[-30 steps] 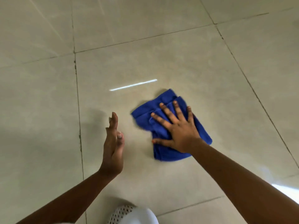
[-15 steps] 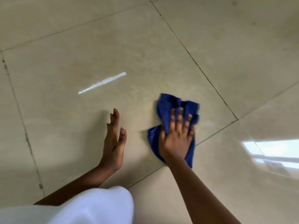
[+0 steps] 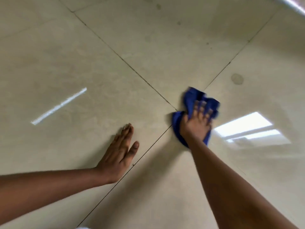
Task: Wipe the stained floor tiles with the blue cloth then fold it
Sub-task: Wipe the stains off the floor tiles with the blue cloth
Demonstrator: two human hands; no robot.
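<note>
A bunched blue cloth point(image 3: 189, 98) lies on the beige floor tiles point(image 3: 115, 90), right where four tiles meet. My right hand point(image 3: 197, 123) presses down on it with spread, straight fingers; the hand is blurred. My left hand point(image 3: 118, 154) is flat with straight fingers on the tile to the left of the cloth, apart from it. A round greyish stain point(image 3: 237, 79) shows on the tile beyond and to the right of the cloth. Smaller dark spots point(image 3: 179, 23) dot the far tile.
Dark grout lines point(image 3: 132, 67) cross the floor diagonally. Bright reflections lie on the left tile point(image 3: 59, 105) and at the right point(image 3: 247, 128). A pale strip point(image 3: 292, 4) runs across the top right corner.
My right hand has pushed the cloth to the right, off the middle of one tile and onto the tile junction. The view has swung right with it. My left hand stays planted.
</note>
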